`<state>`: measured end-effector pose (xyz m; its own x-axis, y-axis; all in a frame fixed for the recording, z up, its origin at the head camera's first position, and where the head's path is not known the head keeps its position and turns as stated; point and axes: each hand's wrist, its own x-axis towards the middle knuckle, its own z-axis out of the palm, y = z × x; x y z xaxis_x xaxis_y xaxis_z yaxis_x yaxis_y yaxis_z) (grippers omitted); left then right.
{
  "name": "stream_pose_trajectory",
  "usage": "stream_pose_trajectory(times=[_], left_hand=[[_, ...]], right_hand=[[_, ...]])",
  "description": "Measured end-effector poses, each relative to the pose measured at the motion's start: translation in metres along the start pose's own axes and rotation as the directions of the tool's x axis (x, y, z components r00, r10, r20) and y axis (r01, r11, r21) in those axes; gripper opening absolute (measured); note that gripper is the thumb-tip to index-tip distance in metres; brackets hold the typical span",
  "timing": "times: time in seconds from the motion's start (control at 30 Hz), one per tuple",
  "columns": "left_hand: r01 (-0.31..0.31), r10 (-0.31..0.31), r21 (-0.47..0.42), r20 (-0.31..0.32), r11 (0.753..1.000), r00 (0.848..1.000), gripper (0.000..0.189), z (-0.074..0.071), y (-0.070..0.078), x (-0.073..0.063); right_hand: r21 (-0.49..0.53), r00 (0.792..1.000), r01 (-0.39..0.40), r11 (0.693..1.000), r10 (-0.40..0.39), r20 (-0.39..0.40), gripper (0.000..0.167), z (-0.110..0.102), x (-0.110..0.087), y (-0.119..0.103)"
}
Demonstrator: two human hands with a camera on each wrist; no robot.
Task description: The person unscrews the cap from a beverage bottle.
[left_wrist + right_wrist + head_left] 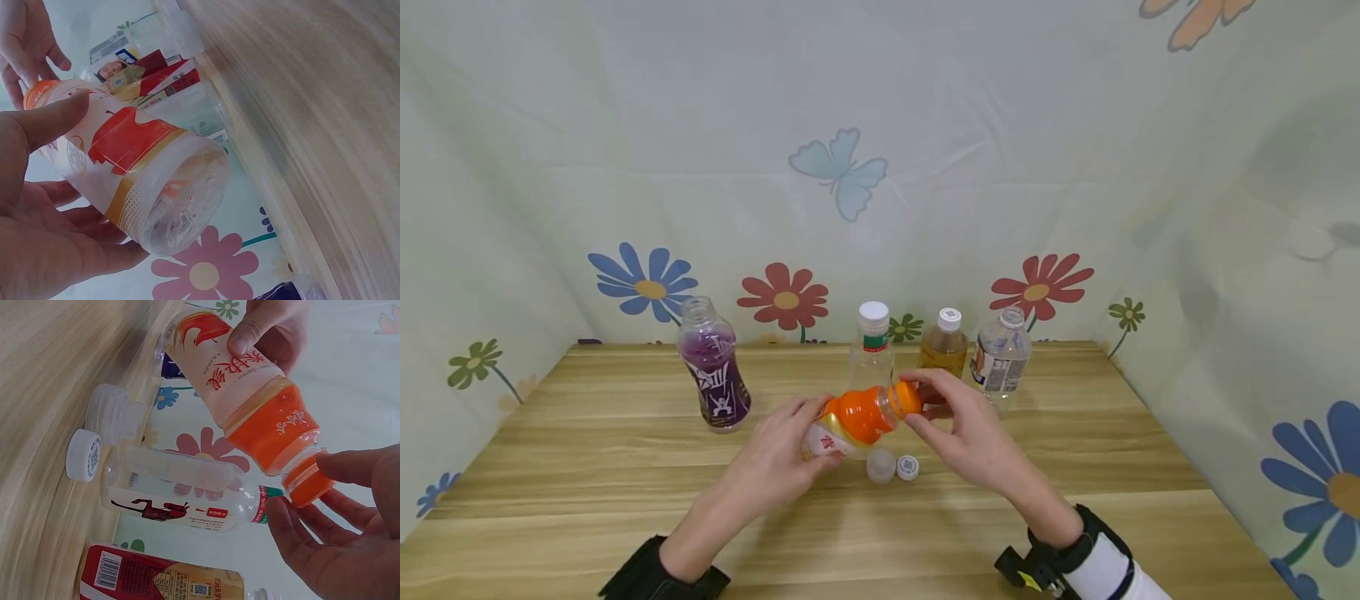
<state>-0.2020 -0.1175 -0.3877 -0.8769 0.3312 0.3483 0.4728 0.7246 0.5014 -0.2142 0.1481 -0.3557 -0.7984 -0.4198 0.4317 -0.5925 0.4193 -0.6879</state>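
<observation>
My left hand (782, 450) grips the body of an orange-and-white plastic bottle (859, 417), tilted with its neck to the right, above the table. The thumb and fingers of my right hand (958, 421) pinch its orange cap (310, 481) at the neck. In the left wrist view the bottle's see-through base faces the camera. Below the bottle, a translucent cap (881, 466) and a white cap (907, 467) lie side by side on the table. Just behind stands a clear bottle (181, 490) with a white cap, partly hidden in the head view.
A purple-labelled bottle (715, 375) without a cap stands at the left. Behind my right hand are a white-capped bottle of amber look (943, 346) and an uncapped clear bottle (1002, 354). A flower-printed curtain (925, 217) hangs behind the wooden table (587, 467).
</observation>
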Motion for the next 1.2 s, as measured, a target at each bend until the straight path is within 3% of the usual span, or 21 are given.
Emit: stream_pose_trajectory(times=[0.23,0.47,0.57,1.0,1.2], left_hand=[[-0.003,0.003,-0.032,0.01,0.999,1.0,0.071,-0.0003,0.0014,-0.0007],[-0.011,0.011,-0.015,0.005,1.0,1.0,0.069,0.0007,0.0019,-0.0011],[-0.012,0.012,-0.013,0.003,1.0,1.0,0.069,0.0009,0.0018,-0.0009],[-0.007,0.007,-0.002,-0.001,1.0,1.0,0.069,0.0011,0.0005,-0.0013],[-0.013,0.013,0.002,0.001,1.0,1.0,0.069,0.0013,-0.0004,-0.0011]], right_hand=[[0.037,0.996,-0.092,0.995,0.092,-0.013,0.06,0.0001,0.0002,-0.0003],[-0.042,0.988,-0.14,0.989,0.137,-0.072,0.032,0.0029,-0.0004,0.001],[-0.042,0.987,-0.146,0.988,0.142,-0.078,0.029,0.0038,-0.0009,0.0008],[0.0,0.998,-0.049,0.999,0.049,-0.026,0.036,0.0007,-0.0024,-0.0018],[0.019,0.999,-0.041,0.999,0.041,-0.01,0.043,0.0006,-0.0021,-0.0008]])
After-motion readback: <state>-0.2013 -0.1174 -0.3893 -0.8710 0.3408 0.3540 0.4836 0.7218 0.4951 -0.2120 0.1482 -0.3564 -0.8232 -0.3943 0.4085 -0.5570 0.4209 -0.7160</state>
